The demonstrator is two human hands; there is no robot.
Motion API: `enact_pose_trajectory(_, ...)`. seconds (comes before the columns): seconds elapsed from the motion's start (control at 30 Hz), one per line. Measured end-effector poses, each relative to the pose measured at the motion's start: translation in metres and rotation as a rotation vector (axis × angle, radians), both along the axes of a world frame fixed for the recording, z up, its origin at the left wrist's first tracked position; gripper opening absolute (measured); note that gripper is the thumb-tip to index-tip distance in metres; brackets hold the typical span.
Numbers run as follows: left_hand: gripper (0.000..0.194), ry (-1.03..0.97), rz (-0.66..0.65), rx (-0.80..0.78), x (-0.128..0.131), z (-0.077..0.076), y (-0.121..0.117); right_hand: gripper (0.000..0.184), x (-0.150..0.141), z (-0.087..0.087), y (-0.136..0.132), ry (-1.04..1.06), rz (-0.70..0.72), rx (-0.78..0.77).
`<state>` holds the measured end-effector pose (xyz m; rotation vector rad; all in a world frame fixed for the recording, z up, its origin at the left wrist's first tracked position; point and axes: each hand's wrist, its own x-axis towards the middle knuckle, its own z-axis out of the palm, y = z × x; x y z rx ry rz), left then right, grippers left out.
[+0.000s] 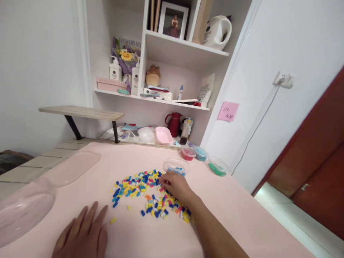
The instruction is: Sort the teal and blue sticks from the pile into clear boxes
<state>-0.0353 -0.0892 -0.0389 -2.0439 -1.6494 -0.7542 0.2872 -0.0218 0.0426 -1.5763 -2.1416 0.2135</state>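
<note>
Many small toy building bricks (134, 183) in blue, yellow, white, pink, orange and light blue lie in a loose, curved heap. Over the heap's right side is my right hand (174, 184), its fingers bent and brought together low among the bricks. What its fingertips hold, if anything, is too small to make out. Just behind that hand stands a clear plastic tub (176, 165) with blue bricks inside, partly hidden by it. My left hand (83, 234) rests flat on the pink tabletop with fingers stretched, near a stray yellow brick (113, 220), holding nothing.
Clear tubs of red bricks (188, 153), light blue bricks (200, 154) and green bricks (218, 168) line the right back edge. Clear trays (77, 166) lie at left. A small raised wooden shelf (83, 111), pink basin (163, 135) and red jug (174, 123) stand behind.
</note>
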Motion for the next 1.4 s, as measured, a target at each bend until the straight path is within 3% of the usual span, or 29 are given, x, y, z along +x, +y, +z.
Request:
enact_pose_trajectory(0.13,0.053,-0.014,0.009,-0.026,0.0,0.001,0.0,0.019,0.003,0.001,0.0,0.019,-0.063,0.006)
enact_pose_trajectory(0.53,0.053,0.03,-0.007,0.014,0.002,0.014,-0.004,0.017,-0.002,-0.002,0.002,-0.025,-0.049,-0.011)
enact_pose_trajectory(1.4,0.053,0.093,0.005,0.1,0.003,0.02,-0.007,0.015,0.003,-0.001,0.002,-0.067,-0.103,-0.055)
